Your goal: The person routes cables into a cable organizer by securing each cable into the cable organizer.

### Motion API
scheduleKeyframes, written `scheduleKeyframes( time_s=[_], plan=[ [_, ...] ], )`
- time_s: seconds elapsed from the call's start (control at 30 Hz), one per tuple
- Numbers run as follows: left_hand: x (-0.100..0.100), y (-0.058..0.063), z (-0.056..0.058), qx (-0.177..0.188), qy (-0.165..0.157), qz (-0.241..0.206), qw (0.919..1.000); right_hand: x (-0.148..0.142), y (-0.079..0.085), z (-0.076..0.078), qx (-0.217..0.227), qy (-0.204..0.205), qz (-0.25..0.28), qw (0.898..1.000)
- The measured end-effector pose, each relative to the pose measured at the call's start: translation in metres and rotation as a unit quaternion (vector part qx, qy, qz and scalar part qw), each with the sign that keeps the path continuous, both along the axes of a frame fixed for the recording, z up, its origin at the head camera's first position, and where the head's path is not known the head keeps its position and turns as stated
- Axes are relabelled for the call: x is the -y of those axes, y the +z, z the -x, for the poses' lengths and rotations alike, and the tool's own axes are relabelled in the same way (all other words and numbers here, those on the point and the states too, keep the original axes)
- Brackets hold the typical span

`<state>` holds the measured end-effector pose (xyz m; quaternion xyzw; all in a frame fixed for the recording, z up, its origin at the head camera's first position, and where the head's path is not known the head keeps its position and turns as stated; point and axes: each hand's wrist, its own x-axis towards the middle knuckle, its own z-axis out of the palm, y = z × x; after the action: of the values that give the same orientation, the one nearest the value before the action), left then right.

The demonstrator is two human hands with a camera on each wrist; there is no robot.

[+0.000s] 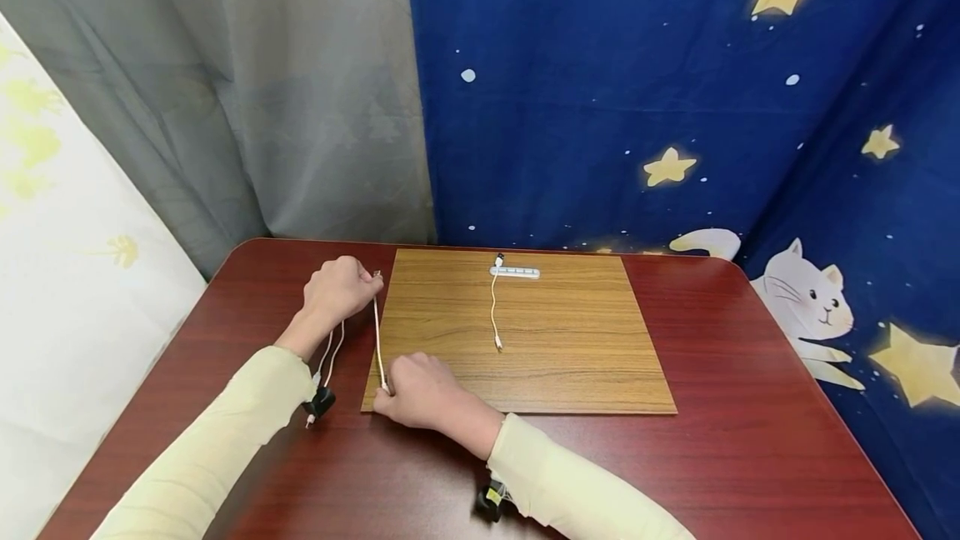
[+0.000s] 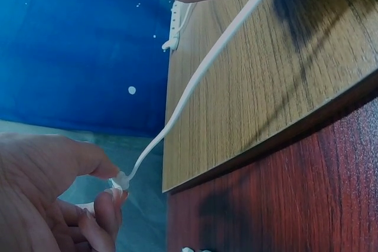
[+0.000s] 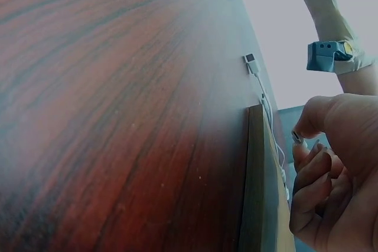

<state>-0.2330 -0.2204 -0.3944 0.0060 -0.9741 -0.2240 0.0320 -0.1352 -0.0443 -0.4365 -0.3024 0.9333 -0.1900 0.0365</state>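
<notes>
A white charging cable [image 1: 377, 332] is stretched between both hands over the left edge of a wood-grain board [image 1: 577, 348]. My left hand [image 1: 336, 288] pinches its far end between thumb and fingers, as the left wrist view of the cable [image 2: 198, 81] shows. The near end is pinched by my right hand [image 1: 423, 392], above the board's front left corner; a small metal connector tip [image 3: 296, 137] peeks out there. On the board, a second white cable [image 1: 493, 307] runs from a pale slotted cable holder [image 1: 525, 274] towards the front.
Under my left forearm, more white cable [image 1: 339, 348] lies on the red-brown table [image 1: 727, 357]; a USB plug [image 3: 250, 63] shows in the right wrist view. Black wrist cameras hang below both sleeves. Grey and blue curtains [image 1: 570, 107] stand behind the table.
</notes>
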Motion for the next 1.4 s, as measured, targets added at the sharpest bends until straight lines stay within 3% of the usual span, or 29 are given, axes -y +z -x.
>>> scheduleKeyframes(
  time_s=[1.4],
  plan=[
    [-0.009,0.005,0.005,-0.003,-0.005,-0.014,0.9999,-0.016,0.002,0.007,0.006,0.006,-0.003,1.000]
  ],
)
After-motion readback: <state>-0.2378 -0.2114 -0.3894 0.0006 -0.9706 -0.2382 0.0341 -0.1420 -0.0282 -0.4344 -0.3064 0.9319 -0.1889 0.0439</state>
